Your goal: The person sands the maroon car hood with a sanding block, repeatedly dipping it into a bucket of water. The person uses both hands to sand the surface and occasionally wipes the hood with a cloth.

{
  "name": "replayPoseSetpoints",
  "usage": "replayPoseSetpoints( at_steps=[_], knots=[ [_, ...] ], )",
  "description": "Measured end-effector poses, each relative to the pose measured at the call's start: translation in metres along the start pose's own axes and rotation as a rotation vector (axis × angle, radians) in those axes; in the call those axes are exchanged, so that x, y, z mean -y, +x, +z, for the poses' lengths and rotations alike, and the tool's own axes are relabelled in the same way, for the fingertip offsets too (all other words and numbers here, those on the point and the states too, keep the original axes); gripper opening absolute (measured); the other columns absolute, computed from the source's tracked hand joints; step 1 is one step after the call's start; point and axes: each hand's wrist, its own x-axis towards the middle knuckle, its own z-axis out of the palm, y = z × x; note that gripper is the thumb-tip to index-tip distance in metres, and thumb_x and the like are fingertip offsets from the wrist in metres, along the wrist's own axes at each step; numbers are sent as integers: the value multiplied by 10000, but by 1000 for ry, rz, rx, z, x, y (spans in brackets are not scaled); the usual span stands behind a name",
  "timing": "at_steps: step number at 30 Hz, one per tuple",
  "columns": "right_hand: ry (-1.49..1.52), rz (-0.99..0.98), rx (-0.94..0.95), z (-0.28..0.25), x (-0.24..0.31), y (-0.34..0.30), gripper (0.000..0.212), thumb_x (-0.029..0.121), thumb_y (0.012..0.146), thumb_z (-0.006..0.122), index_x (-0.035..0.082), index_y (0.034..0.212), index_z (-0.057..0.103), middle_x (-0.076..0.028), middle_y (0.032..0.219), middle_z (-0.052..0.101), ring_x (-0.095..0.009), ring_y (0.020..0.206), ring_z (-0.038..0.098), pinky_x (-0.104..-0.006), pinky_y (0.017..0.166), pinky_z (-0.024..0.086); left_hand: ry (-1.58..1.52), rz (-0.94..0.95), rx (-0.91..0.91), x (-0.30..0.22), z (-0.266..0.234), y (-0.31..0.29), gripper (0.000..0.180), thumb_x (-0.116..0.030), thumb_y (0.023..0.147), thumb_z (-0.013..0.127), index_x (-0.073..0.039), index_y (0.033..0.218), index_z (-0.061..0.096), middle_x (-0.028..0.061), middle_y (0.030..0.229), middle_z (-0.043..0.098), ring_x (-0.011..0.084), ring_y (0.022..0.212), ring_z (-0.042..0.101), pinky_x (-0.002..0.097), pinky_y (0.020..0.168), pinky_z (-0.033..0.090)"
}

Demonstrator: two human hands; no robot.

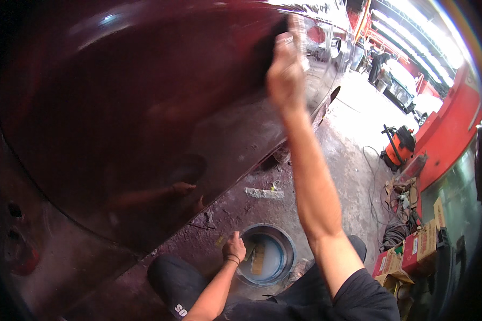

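My right arm reaches up and away to the side of a dark red car body (pixel 118 123). Motion smears my right hand (pixel 287 75), which is against the glossy panel. Its fingers, and anything under them, cannot be made out. Low in the view, my left hand (pixel 234 248) is curled closed beside the left rim of a round bucket (pixel 291 249). What its fingers hold, if anything, is hidden. Cloudy pale liquid (pixel 273 255) lies in the bucket, along with a yellowish-brown flat piece (pixel 258 260).
A pale strip (pixel 264 193) lies on the stained floor beyond the bucket. To the right are an orange and black shop vacuum (pixel 400 147), coiled hoses (pixel 395 235) and red-and-brown cardboard boxes (pixel 419 249). Farther off stand a person (pixel 378 65) and another vehicle (pixel 399 91).
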Motion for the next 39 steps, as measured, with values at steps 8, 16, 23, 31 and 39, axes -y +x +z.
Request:
replayPoseSetpoints(
  at_steps=[8, 16, 23, 31, 39],
  knots=[
    [-363, -83, 77, -28, -64, 6, 580, 311, 1141, 324, 28, 1646, 369, -187, 1714, 362, -352, 1615, 270, -488, 1318, 139, 25, -32, 15, 5, -6, 5, 362, -218, 1024, 582, -132, 1376, 577, 209, 1280, 704, 433, 1154, 689, 541, 953, 556],
    [-115, -70, 71, 16, 46, -33, 606, 323, 1120, 451, 64, 1660, 359, -204, 1721, 344, -391, 1633, 218, -648, 1297, 74, 24, -58, 0, 14, -13, 7, 364, -219, 1022, 583, -130, 1375, 574, 210, 1269, 709, 442, 1152, 690, 548, 944, 555],
    [-243, 19, 59, -31, -84, 8, 578, 324, 1154, 348, 6, 1636, 369, -219, 1698, 368, -368, 1576, 350, -454, 1298, 266, 13, -12, -7, 9, -2, 5, 338, -235, 1025, 559, -139, 1349, 573, 212, 1226, 720, 443, 1113, 700, 570, 919, 555],
    [-212, -174, 174, 43, 133, -56, 574, 275, 1127, 410, 39, 1649, 373, -187, 1754, 276, -347, 1635, 215, -507, 1301, 89, 84, -86, 53, 6, -22, 10, 319, -235, 1020, 566, -126, 1320, 568, 204, 1245, 697, 424, 1137, 691, 562, 918, 564],
    [-136, -72, 66, 8, 6, -6, 563, 277, 1160, 331, 68, 1683, 319, -151, 1786, 206, -337, 1663, 113, -538, 1324, -28, 82, -86, 64, 2, -16, 7, 331, -237, 1025, 566, -130, 1338, 567, 200, 1242, 708, 433, 1116, 702, 563, 911, 568]
  ],
)
